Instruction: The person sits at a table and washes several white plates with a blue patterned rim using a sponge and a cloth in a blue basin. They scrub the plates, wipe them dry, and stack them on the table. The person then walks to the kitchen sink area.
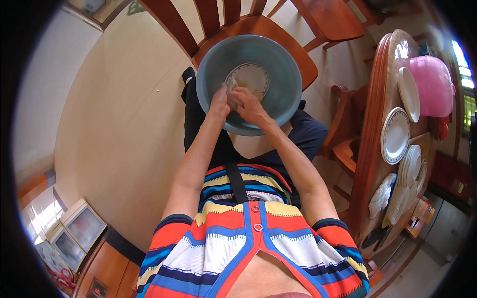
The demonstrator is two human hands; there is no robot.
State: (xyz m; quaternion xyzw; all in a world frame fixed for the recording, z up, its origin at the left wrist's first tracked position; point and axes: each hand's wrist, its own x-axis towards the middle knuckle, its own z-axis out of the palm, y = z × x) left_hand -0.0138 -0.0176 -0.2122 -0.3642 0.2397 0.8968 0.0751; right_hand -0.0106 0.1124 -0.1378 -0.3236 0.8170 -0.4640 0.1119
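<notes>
A grey-blue plastic basin rests on the seat of a wooden chair in front of my knees. At its bottom lies a white plate with a patterned dark rim. Over the plate's near left side, my left hand and my right hand come together around a pale, crumpled, wet-looking cloth. Part of the cloth is hidden by my fingers. Some yellowish patches show between the hands and the plate; what they are I cannot tell.
To my right stands a wooden table bearing a patterned plate, an oval dish, stacked plates, a crumpled white cloth and a pink plastic tub. Wooden chairs stand beyond. Framed pictures lean at lower left.
</notes>
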